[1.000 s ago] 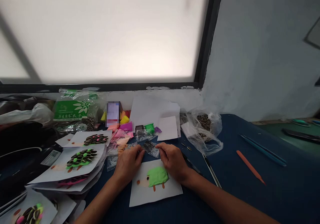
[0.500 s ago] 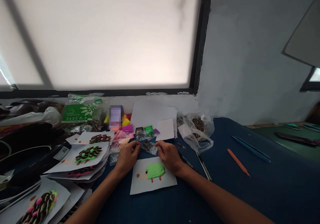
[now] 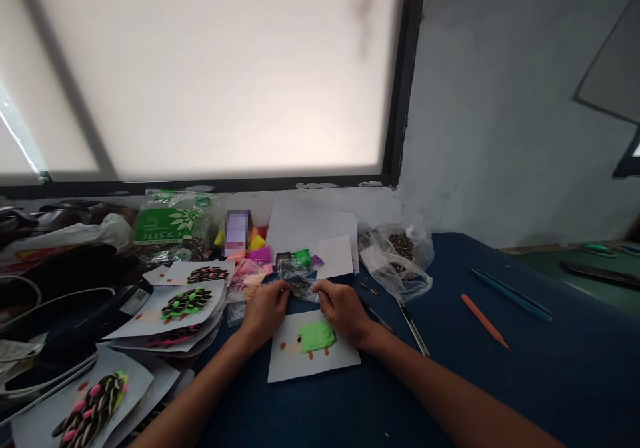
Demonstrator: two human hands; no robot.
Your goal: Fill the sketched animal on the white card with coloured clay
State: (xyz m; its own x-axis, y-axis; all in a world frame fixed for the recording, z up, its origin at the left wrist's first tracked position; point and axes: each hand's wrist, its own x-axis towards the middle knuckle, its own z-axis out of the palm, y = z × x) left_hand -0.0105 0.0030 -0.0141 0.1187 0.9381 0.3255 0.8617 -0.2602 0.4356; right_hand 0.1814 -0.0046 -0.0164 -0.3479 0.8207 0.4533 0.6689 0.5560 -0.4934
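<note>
My left hand (image 3: 265,309) is closed in a pinch at the left edge of a small clear plastic bag (image 3: 303,290) with dark contents. My right hand (image 3: 345,313) pinches the bag's right edge, its fingers curled. Just below the hands, a white paper card (image 3: 293,369) lies flat on the blue table. On it is a light green clay hedgehog body (image 3: 318,337) with a dark eye, a brown nose and two brown feet. The right wrist overlaps the card's upper right corner.
Finished hedgehog cards (image 3: 185,305) with striped seeds are stacked at left. Behind lie colored clay packets (image 3: 260,255), white paper (image 3: 300,225) and a bag of seeds (image 3: 400,251). At right are an orange clay tool (image 3: 485,321), blue tweezers (image 3: 510,293) and a silver tool (image 3: 415,328).
The whole scene has shifted slightly to the right as the head turned. Both hands stay at the small bag, with the left fingertips a little closer to the right ones.
</note>
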